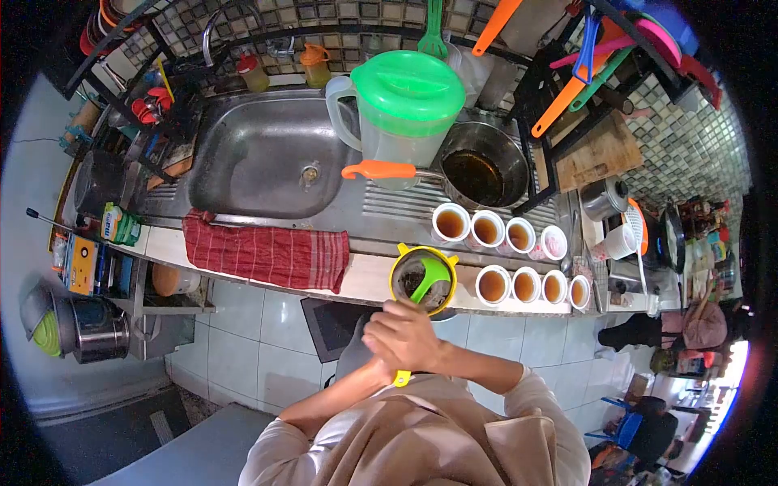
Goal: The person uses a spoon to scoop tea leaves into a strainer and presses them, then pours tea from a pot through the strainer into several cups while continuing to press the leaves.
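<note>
A yellow-rimmed strainer (393, 283) with dark wet leaves in it is held at the counter's front edge, close to my body. Inside it lies the head of a green spoon (434, 275), its handle running down toward my fingers. My right hand (412, 334) is closed around the spoon's handle and covers part of my left hand (381, 366). Below it, my left hand is closed on the strainer's handle, whose yellow tip pokes out under the hands. To the right stand several white cups (493, 285) in two rows, most holding brown liquid.
Behind the strainer are a green-lidded pitcher (411, 89) and a saucepan (486, 162) with dark liquid, its orange handle pointing left. A red cloth (263, 249) lies on the edge before the steel sink (267, 154). Racks with utensils flank both sides.
</note>
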The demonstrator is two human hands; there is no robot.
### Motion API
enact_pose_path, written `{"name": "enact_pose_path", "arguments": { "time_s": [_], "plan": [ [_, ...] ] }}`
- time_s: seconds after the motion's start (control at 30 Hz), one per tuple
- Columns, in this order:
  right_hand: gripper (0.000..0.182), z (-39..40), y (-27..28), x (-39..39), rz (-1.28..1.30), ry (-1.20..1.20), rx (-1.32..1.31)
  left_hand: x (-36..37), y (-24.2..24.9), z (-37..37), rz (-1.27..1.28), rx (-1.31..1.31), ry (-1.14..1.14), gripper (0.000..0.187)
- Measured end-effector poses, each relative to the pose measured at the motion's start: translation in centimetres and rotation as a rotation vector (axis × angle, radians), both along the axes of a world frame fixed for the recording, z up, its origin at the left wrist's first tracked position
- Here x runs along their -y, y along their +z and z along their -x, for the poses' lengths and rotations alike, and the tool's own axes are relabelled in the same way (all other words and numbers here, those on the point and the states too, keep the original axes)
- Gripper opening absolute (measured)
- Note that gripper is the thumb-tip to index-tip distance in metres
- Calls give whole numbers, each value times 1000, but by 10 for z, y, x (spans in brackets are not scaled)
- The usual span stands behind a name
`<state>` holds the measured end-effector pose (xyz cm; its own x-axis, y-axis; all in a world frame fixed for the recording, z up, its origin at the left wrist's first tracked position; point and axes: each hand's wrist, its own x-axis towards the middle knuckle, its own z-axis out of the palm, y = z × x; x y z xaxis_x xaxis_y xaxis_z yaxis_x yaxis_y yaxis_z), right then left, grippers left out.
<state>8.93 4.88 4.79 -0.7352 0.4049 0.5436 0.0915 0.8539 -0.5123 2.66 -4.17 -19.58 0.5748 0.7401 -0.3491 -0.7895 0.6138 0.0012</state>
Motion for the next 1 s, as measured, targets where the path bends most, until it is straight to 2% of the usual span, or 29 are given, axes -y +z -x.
{"name": "enact_pose_path", "arguments": {
  "time_s": [0.07, 0.33, 0.4, 0.47, 0.5, 0.57, 0.6, 0.67, 0.7, 0.93, 1.0],
  "plan": [
    [15, 6, -3, 11, 53, 39, 141, -4, 24, 0, 24, -50, 11, 26],
    [14, -5, 18, -8, 172, 7, -25, -7, 117, -1, 120, -237, 49, 23],
    [13, -9, 12, -13, 188, 34, -38, -10, 141, 2, 140, -282, 62, 23],
    [17, -14, 8, -14, 242, 140, -195, -20, 165, -4, 161, -330, 74, 23],
    [17, -18, 7, -17, 242, 141, -195, -23, 177, -3, 173, -353, 79, 23],
    [24, -28, 7, -24, 200, 170, -424, -28, 187, 5, 137, -262, 22, 22],
    [24, -30, 4, -27, 200, 171, -422, -30, 189, 8, 101, -171, -35, 21],
    [47, -33, -6, -33, 262, 157, -603, -31, 189, 8, 25, -102, -37, 22],
    [50, -34, -7, -33, 300, 176, -592, -32, 188, 9, 22, -93, -49, 22],
    [41, -37, -12, -22, 336, 346, -642, -30, 186, 8, 68, -111, -47, 22],
    [35, -44, -4, -22, 428, 441, -508, -31, 190, 7, 91, -120, -42, 22]
  ]
}}
